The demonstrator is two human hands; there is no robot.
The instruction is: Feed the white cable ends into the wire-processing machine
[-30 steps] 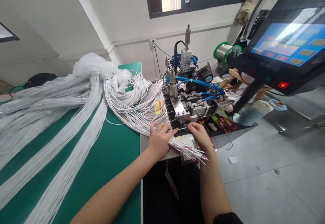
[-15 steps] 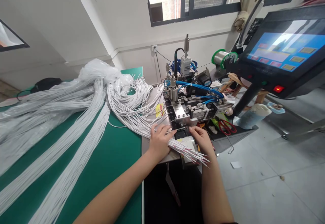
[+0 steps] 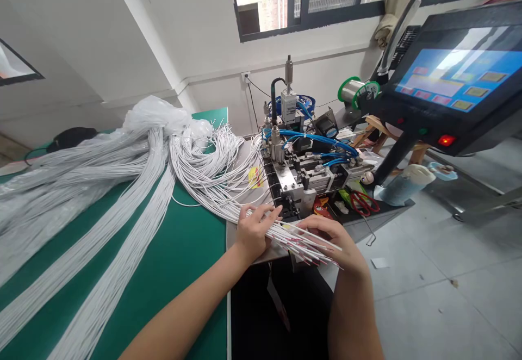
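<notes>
A thick bundle of white wires (image 3: 206, 186) runs from the green table to the front of a small bench machine (image 3: 293, 169). My left hand (image 3: 255, 232) is closed over this bundle near its cut ends, with the index finger and thumb reaching forward over the top strands. Beyond it the loose wire ends (image 3: 304, 246), several with reddish tips, fan out to the right. My right hand (image 3: 340, 243) is among these ends, its fingers apart and loosely curved beside and behind them. Wires cross in front of its fingers, and its thumb is hidden.
Plastic-wrapped wire bundles (image 3: 81, 175) cover much of the green table (image 3: 175, 284). Right of the machine lie red-handled scissors (image 3: 365, 203) and a bottle (image 3: 408, 186). A touchscreen (image 3: 457, 77) hangs above them. A solder-like wire spool (image 3: 356, 93) stands behind.
My right hand has moved from the machine's front, where it pinched near a wire, down and right to the wire ends. My left hand stays on the bundle, and the view shifts slightly.
</notes>
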